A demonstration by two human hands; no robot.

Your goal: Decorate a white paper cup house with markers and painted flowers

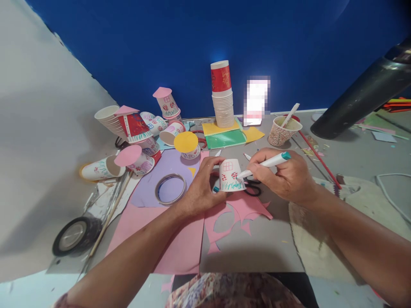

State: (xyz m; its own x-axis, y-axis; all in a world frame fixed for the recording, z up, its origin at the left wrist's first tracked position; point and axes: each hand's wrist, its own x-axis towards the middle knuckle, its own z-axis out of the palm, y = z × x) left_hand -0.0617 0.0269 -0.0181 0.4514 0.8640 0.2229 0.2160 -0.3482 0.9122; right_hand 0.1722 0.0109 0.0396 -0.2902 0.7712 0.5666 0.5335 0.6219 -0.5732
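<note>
My left hand [205, 184] grips a white paper cup [231, 164], thumb and fingers around its left side. The cup bears a pink window grid, red dotted flowers and green grass strokes. In my right hand [282, 175] is a white marker [271, 161] with a teal end, its tip at the cup's wall by the right flower. Black-handled scissors [254, 188] lie behind the cup, partly hidden. Under and in front of it are pink paper scraps [239, 209] with round cut-outs. A tape roll [170, 189] rests left of my left hand on purple paper [144, 188].
Decorated paper cups [167, 102] with paper roofs crowd the back left. A tall cup stack [224, 109] stands at the back, beside a bright phone [256, 100]. A patterned cup [282, 132] holds a stick. A black cylinder [359, 92] leans at right; a cloth [317, 231] lies below.
</note>
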